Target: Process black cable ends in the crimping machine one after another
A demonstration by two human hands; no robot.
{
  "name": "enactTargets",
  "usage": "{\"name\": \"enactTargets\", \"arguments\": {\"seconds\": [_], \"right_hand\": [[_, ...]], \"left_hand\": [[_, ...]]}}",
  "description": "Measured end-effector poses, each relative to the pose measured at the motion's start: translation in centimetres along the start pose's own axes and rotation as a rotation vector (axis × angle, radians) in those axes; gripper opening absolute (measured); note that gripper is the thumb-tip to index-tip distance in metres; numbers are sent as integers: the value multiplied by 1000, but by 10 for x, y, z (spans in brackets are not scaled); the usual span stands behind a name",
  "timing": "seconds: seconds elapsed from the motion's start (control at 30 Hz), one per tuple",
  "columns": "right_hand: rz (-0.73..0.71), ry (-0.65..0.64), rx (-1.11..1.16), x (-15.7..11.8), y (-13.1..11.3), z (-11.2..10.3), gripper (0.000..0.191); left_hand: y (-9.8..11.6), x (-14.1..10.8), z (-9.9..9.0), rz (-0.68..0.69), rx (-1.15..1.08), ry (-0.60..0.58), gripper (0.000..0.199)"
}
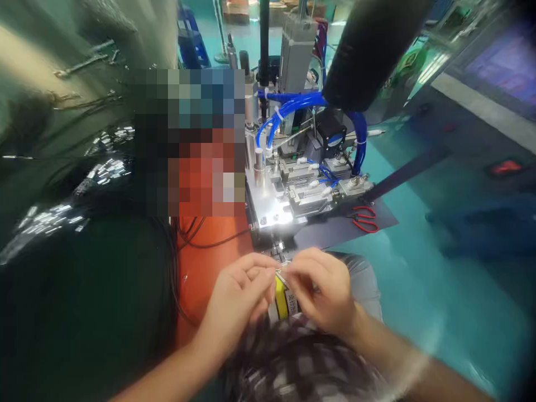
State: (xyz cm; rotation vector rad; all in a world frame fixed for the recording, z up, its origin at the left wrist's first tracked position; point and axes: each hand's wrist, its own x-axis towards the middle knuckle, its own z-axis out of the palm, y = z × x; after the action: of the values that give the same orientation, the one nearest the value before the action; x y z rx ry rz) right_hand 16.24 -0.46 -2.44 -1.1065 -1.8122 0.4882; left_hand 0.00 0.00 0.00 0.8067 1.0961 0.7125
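Note:
My left hand [240,290] and my right hand [322,285] meet fingertip to fingertip in front of my body. Both are closed in a pinch. A tiny light-coloured piece seems to sit between the fingertips, too small and blurred to name. Just beyond my fingers stands a metal machine fixture [278,215] with a brightly lit plate at its near corner. Below and behind my hands, a yellow and white label [282,298] with dark characters shows in part.
Blue air tubes [293,103] loop over the fixture, and a black cylinder [368,56] hangs above it. Red-handled pliers [365,219] lie to its right on a dark sheet. Black cables [209,244] cross the orange surface [209,273] at left. A pixelated patch hides the area behind it.

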Motion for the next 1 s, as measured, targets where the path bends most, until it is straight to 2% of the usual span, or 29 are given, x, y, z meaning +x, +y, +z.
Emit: {"name": "enactTargets", "arguments": {"seconds": [0.13,0.27,0.4,0.63,0.83,0.93,1.0], "right_hand": [[54,-3,-24,-3,-11,2,9],[-71,2,-178,-4,-10,4,9],[-92,17,-257,-2,-6,1,8],[-174,-11,-401,2,-6,-7,6],[-296,-40,-391,0,-2,-8,7],[-246,-38,-352,-4,-2,-5,7],[-161,-27,-292,-6,-4,-4,8]], "left_hand": [[-5,2,0,14,-12,-5,18],[-6,3,-3,54,-51,-28,16],[-5,2,-4,65,-67,-60,14],[-3,3,2,11,43,0,19],[-2,2,3,21,66,44,19],[-3,1,3,37,75,57,19],[-3,0,3,38,84,60,18]]}}
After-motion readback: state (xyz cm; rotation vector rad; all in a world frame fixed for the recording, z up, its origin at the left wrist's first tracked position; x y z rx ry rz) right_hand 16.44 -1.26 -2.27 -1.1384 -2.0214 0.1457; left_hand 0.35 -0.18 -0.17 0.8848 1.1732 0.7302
